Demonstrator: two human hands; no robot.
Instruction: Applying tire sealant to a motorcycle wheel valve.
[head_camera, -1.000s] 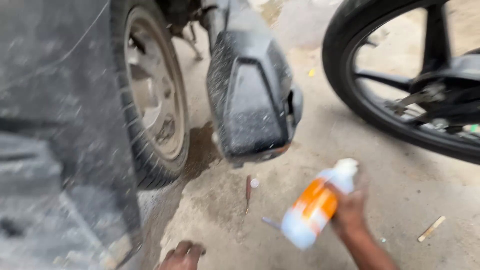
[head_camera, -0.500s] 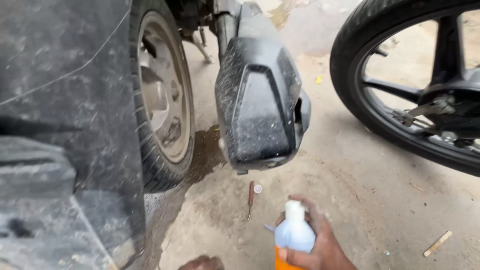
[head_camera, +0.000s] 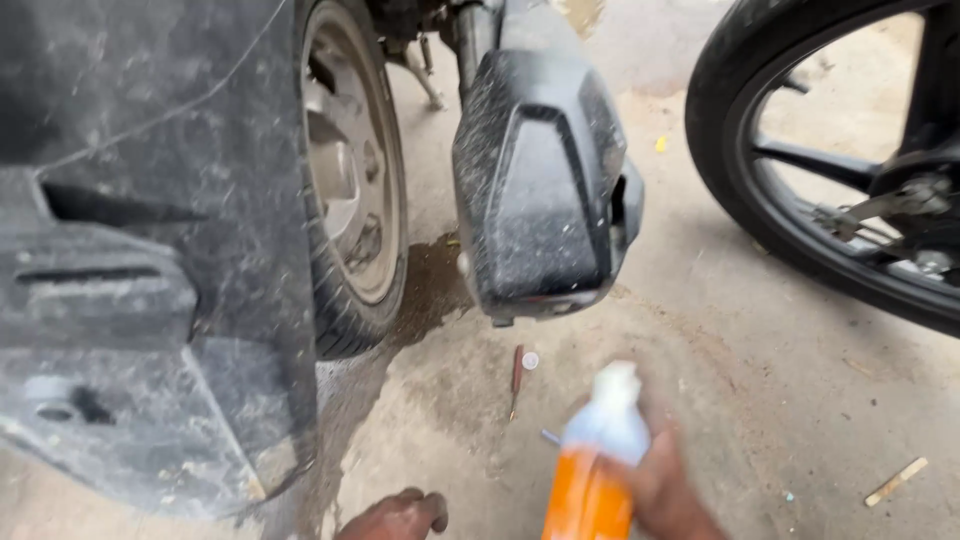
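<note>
Our right hand (head_camera: 665, 490) keeps a closed grip around an orange and white spray can (head_camera: 598, 462), held upright low in the view, nozzle end up; both are motion-blurred. Our left hand (head_camera: 395, 515) rests on the concrete floor (head_camera: 760, 400) at the bottom edge, fingers curled, holding nothing that we can see. Just beyond the can, a small screwdriver (head_camera: 515, 378) lies on the floor beside a small round white cap (head_camera: 530, 360). Above these hangs a dusty black exhaust cover (head_camera: 540, 180), next to the scooter's rear wheel (head_camera: 350, 190). A second motorcycle wheel (head_camera: 830, 150) stands at the right, well apart.
</note>
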